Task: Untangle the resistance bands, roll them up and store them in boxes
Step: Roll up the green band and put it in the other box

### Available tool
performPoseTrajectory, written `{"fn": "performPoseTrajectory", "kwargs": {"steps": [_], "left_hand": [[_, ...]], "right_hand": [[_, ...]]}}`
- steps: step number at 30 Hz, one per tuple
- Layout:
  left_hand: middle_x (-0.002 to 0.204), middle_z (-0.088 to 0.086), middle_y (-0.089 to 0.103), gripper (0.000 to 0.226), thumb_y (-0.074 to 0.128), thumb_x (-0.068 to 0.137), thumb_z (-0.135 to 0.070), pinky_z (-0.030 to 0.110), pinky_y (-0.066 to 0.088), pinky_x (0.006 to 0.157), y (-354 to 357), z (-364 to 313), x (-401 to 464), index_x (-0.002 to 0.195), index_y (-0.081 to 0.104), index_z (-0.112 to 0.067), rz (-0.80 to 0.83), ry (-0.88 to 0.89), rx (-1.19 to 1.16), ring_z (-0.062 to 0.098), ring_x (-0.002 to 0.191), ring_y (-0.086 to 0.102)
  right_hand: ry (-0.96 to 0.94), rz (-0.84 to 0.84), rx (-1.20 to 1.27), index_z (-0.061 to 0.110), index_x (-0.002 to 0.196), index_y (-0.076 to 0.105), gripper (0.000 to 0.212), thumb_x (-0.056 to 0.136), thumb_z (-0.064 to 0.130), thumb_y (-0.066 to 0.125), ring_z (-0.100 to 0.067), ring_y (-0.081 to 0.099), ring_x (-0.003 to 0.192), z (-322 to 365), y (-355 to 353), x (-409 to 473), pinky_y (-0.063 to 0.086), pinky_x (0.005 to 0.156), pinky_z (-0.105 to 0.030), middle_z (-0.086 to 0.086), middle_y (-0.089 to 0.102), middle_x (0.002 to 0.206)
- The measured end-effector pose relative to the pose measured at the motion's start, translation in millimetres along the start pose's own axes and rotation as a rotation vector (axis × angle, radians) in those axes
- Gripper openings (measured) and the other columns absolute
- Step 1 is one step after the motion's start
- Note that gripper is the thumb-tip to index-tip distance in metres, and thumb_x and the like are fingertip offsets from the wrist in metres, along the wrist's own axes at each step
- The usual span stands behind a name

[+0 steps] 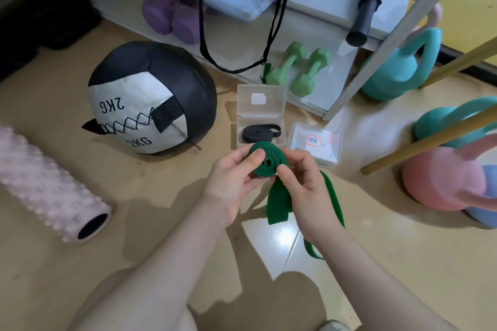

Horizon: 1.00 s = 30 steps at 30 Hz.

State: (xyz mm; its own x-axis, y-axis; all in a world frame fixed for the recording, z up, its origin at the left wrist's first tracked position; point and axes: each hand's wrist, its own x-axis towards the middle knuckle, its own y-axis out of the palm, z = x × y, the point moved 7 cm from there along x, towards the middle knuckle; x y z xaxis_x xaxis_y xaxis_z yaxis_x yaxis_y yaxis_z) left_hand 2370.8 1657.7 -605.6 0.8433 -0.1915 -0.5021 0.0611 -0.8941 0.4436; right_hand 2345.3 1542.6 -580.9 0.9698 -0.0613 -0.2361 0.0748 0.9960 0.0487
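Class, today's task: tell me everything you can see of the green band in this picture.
The green band is a flat, dark green strip that looks rubbery. One end is wound into a tight coil held above the floor, with the left hand and the right hand pinching it from either side. The unrolled rest hangs below the right hand in loose folds, and a loop trails down by the right forearm. It sits in front of the open box holding a black band.

The green resistance band (269, 162) is partly rolled into a coil, its loose tail hanging down, just in front of the open clear box (259, 115); a rolled black band (261, 133) lies inside that box, and a closed labelled box (316, 144) sits just right of it
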Motion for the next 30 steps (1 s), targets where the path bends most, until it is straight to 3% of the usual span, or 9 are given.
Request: {"fn": "performPoseTrajectory", "kwargs": {"steps": [2,5,10,12,15,18,23,27,30], "left_hand": [[0.092,0.004,0.072,0.014,0.053,0.090,-0.009,0.023,0.056,0.070,1,5,2,0.095,0.065,-0.014,-0.004,-0.022,-0.018,0.014,0.086,0.069],[0.105,0.012,0.068,0.016,0.053,0.090,-0.013,0.029,0.055,0.083,5,16,3,0.104,0.061,-0.010,-0.008,-0.061,-0.003,0.022,0.099,0.066],[0.110,0.014,0.065,0.025,0.050,0.092,-0.012,0.031,0.052,0.091,16,27,2,0.115,0.054,-0.004,0.044,-0.078,-0.093,0.019,0.100,0.065],[0.105,0.009,0.067,0.020,0.053,0.089,-0.012,0.030,0.051,0.090,21,18,6,0.108,0.056,-0.008,0.107,-0.073,-0.044,0.017,0.098,0.065],[0.096,0.006,0.068,0.017,0.066,0.079,-0.016,0.030,0.049,0.089,20,-2,14,0.093,0.059,-0.012,0.152,-0.034,0.256,0.017,0.093,0.065],[0.098,0.009,0.069,0.025,0.068,0.079,-0.015,0.027,0.052,0.081,14,-10,15,0.101,0.058,-0.010,0.186,-0.063,0.459,0.018,0.089,0.067],[0.085,0.002,0.069,0.019,0.060,0.086,-0.015,0.012,0.048,0.056,15,-2,7,0.104,0.060,-0.008,0.262,-0.116,0.630,0.002,0.065,0.066],[0.089,0.001,0.070,0.015,0.062,0.085,-0.016,0.015,0.049,0.063,15,5,8,0.100,0.059,-0.018,0.228,-0.068,0.659,0.006,0.076,0.068],[0.089,0.001,0.071,0.027,0.064,0.084,-0.014,0.018,0.049,0.064,18,6,6,0.107,0.055,-0.025,0.174,0.022,0.582,0.010,0.078,0.068]], "right_hand": [[-0.012,-0.032,-0.016,0.016,0.110,0.058,0.024,0.089,0.003,0.055,-0.008,0.062,0.097,-5,-3,-4,0.050,0.085,-0.020,0.001,0.067,0.106],[-0.056,-0.073,-0.101,0.021,0.107,0.059,0.031,0.083,0.003,0.063,-0.007,0.061,0.094,-6,-10,-6,0.049,0.083,-0.019,0.004,0.067,0.101],[-0.054,-0.076,-0.128,0.032,0.103,0.062,0.033,0.084,0.004,0.063,-0.008,0.062,0.093,-5,-19,-1,0.051,0.086,-0.028,0.013,0.068,0.095],[-0.042,-0.063,-0.062,0.027,0.107,0.062,0.031,0.086,0.004,0.060,-0.015,0.063,0.096,0,-25,3,0.052,0.087,-0.034,0.004,0.069,0.099],[-0.036,0.027,-0.036,0.026,0.109,0.063,0.031,0.087,0.003,0.057,-0.018,0.065,0.096,13,-32,13,0.053,0.088,-0.035,0.002,0.070,0.101],[-0.034,0.206,-0.156,0.034,0.108,0.064,0.035,0.090,0.006,0.054,-0.020,0.065,0.097,13,-26,20,0.051,0.092,-0.039,0.004,0.070,0.103],[-0.084,0.427,-0.377,0.036,0.114,0.060,0.041,0.092,0.003,0.049,0.001,0.060,0.106,10,-15,14,0.045,0.096,-0.019,0.028,0.066,0.102],[-0.067,0.446,-0.381,0.035,0.113,0.059,0.041,0.093,0.001,0.047,0.004,0.059,0.103,8,-18,16,0.045,0.094,-0.018,0.032,0.065,0.098],[-0.080,0.344,-0.361,0.039,0.112,0.060,0.040,0.093,0.006,0.049,-0.003,0.058,0.106,4,-26,17,0.045,0.100,-0.030,0.019,0.064,0.107]]}}
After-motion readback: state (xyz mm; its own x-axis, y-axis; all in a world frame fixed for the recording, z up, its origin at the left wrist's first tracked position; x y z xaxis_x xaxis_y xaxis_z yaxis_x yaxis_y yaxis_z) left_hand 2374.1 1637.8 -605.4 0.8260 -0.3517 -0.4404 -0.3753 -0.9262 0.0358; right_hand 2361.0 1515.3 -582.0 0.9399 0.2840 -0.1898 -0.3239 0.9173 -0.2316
